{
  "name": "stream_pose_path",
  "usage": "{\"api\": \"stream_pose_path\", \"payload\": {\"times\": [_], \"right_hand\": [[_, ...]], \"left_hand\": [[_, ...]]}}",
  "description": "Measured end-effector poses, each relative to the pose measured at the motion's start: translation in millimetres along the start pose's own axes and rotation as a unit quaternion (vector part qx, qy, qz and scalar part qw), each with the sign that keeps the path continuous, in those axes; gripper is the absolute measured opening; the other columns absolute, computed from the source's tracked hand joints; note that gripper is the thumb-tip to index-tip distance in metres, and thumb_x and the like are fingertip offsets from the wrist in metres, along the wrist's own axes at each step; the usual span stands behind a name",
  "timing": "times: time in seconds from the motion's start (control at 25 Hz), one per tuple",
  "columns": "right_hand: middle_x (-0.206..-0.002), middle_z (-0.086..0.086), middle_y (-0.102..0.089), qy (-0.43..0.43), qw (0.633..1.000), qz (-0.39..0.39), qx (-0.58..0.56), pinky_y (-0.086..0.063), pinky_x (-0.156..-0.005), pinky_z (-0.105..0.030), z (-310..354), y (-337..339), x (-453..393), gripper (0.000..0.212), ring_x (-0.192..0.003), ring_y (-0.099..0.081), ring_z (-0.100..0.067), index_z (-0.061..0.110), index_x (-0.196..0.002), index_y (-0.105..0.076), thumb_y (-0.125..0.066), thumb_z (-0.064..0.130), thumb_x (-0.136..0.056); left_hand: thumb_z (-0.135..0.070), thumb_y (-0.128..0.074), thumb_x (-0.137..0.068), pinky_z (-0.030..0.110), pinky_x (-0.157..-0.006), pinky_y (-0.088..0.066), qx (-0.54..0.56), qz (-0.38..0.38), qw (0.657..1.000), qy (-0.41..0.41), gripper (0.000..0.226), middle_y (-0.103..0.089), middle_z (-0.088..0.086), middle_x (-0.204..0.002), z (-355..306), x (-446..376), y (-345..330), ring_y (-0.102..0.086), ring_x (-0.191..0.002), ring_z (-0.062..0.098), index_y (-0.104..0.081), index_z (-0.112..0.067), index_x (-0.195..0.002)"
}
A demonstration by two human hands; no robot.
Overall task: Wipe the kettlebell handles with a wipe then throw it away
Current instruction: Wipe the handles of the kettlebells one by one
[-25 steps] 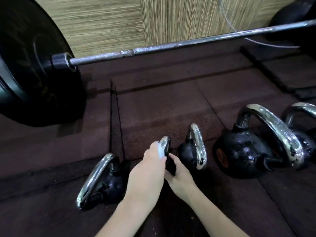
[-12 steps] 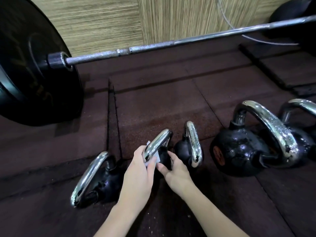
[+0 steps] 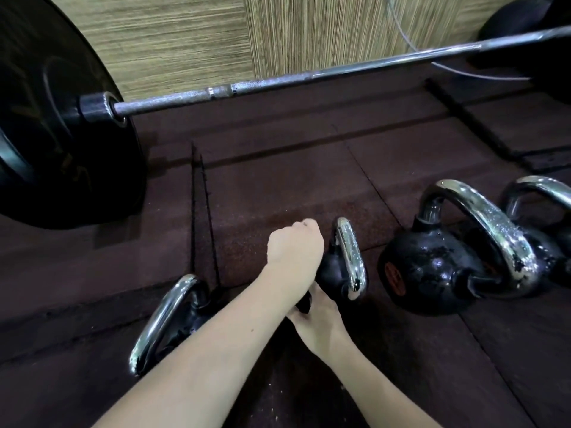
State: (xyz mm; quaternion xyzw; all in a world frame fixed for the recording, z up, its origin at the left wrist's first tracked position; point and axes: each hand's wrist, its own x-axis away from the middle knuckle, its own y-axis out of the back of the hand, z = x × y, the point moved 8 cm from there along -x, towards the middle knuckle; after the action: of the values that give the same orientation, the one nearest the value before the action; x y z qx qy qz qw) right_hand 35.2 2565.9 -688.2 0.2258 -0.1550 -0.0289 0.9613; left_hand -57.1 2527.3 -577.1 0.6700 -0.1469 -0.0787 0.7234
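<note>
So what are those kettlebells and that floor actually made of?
The kettlebell handle looks like chromed or polished steel: mirror-bright, with sharp highlights and small dark chipped spots. The kettlebell body seems to be cast iron under glossy black paint or a coating; that is a guess from its shine. The floor appears to be matte rubber tiles, dark maroon, speckled, with visible seams.

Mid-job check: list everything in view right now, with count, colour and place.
Kettlebells: four visible, black with chrome handles, in a row on the floor: near left, centre, large right, far right edge. A fifth under the hands cannot be confirmed.
Barbell bar: one, grey steel, across the back.
Weight plate: one, black, left end of the bar.
Floor mats: dark maroon.
Wall: tan, woven look.
Cable: one, white, back right.
Wipe: not visible.
Left hand: closed fist, centre.
Right hand: just below it, partly hidden.
</note>
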Motion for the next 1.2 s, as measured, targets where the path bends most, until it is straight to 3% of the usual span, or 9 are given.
{"api": "stream_pose_path", "payload": {"times": [0.12, 0.24, 0.32, 0.44, 0.76, 0.92, 1.0, 1.08, 1.2], "right_hand": [[-0.121, 0.01, -0.066, 0.006, 1.0, -0.014, 0.004, -0.047, -0.104, -0.031, -0.3, 2.0, 0.5, 0.054, -0.116, -0.061, -0.009, 0.017, -0.135, -0.055, -0.073, 0.015, -0.085], [-0.129, 0.009, -0.066, -0.012, 1.0, 0.003, -0.009, -0.045, -0.107, -0.026, -5.8, -2.6, -1.2, 0.066, -0.121, -0.059, -0.006, 0.025, -0.141, -0.051, -0.077, 0.033, -0.081], [-0.135, 0.013, -0.059, -0.032, 0.999, 0.014, -0.033, -0.038, -0.111, -0.022, -11.7, -5.4, -1.1, 0.074, -0.129, -0.051, -0.002, 0.029, -0.146, -0.046, -0.079, 0.04, -0.08], [-0.137, 0.013, -0.058, -0.043, 0.998, 0.019, -0.043, -0.036, -0.113, -0.023, -14.9, -5.6, -0.3, 0.076, -0.131, -0.049, -0.001, 0.03, -0.148, -0.044, -0.079, 0.039, -0.081], [-0.13, 0.01, -0.064, -0.019, 1.0, 0.006, -0.006, -0.043, -0.108, -0.025, -8.0, -3.2, -3.0, 0.065, -0.124, -0.056, -0.005, 0.025, -0.141, -0.05, -0.078, 0.032, -0.082], [-0.123, 0.01, -0.067, -0.014, 1.0, 0.001, -0.006, -0.047, -0.103, -0.026, -9.5, -1.9, -4.0, 0.052, -0.117, -0.061, -0.007, 0.025, -0.131, -0.055, -0.074, 0.021, -0.083], [-0.124, 0.011, -0.065, -0.023, 0.999, 0.019, -0.023, -0.047, -0.103, -0.026, -11.0, -5.4, -4.4, 0.055, -0.117, -0.061, -0.008, 0.031, -0.13, -0.054, -0.077, 0.031, -0.08], [-0.132, 0.014, -0.061, -0.031, 0.999, 0.015, -0.036, -0.043, -0.11, -0.027, -14.3, -5.1, -3.4, 0.072, -0.125, -0.055, -0.004, 0.031, -0.141, -0.05, -0.079, 0.045, -0.076], [-0.133, 0.013, -0.062, -0.025, 0.999, 0.008, -0.04, -0.04, -0.113, -0.026, -13.2, -4.2, -1.9, 0.077, -0.127, -0.054, -0.003, 0.029, -0.144, -0.048, -0.082, 0.043, -0.077]], "left_hand": [[-0.039, -0.062, -0.092, 0.038, -0.065, -0.054, 0.006, -0.05, 0.997, -0.054, 0.036, -0.068, 0.009, -0.097, -2.5, 33.0, 3.4, -0.067, -0.085, 0.03, -0.065, -0.006, -0.107], [-0.027, -0.04, -0.103, 0.013, -0.095, -0.046, 0.199, -0.087, 0.974, -0.063, 0.055, -0.044, -0.006, -0.153, 34.7, 78.8, -7.7, -0.058, -0.123, 0.014, -0.03, -0.021, -0.157], [-0.023, -0.049, -0.104, -0.005, -0.085, -0.035, 0.333, -0.108, 0.937, -0.005, 0.067, -0.043, -0.022, -0.15, 60.9, 111.1, -2.9, -0.065, -0.111, 0.003, -0.017, -0.03, -0.162], [-0.038, -0.047, -0.103, 0.001, -0.075, -0.04, 0.404, -0.086, 0.908, 0.076, 0.063, -0.064, -0.011, -0.131, 73.3, 122.6, -8.1, -0.068, -0.094, 0.005, -0.02, -0.035, -0.16], [-0.036, -0.073, -0.083, 0.031, -0.047, -0.046, -0.055, -0.087, 0.992, -0.078, 0.021, -0.064, 0.002, -0.081, 4.1, 27.0, -8.6, -0.067, -0.07, 0.023, -0.07, -0.015, -0.08], [-0.038, -0.035, -0.102, 0.042, -0.098, -0.053, -0.083, -0.129, 0.979, -0.132, 0.055, -0.057, 0.012, -0.146, 8.8, 61.3, -21.5, -0.046, -0.143, 0.029, -0.063, -0.001, -0.132], [-0.024, -0.037, -0.102, 0.038, -0.109, -0.047, -0.032, -0.19, 0.971, -0.14, 0.049, -0.045, 0.008, -0.158, 21.1, 104.7, -12.3, -0.036, -0.15, 0.022, -0.055, -0.003, -0.142], [-0.013, -0.049, -0.095, 0.029, -0.102, -0.05, 0.061, -0.192, 0.975, -0.094, 0.047, -0.05, 0.003, -0.154, 40.2, 127.4, -7.0, -0.051, -0.139, 0.02, -0.054, -0.012, -0.142], [-0.028, -0.071, -0.084, 0.031, -0.052, -0.051, 0.091, -0.142, 0.985, 0.02, 0.044, -0.072, 0.002, -0.1, 50.9, 109.9, -2.0, -0.072, -0.065, 0.023, -0.059, -0.014, -0.124]]}}
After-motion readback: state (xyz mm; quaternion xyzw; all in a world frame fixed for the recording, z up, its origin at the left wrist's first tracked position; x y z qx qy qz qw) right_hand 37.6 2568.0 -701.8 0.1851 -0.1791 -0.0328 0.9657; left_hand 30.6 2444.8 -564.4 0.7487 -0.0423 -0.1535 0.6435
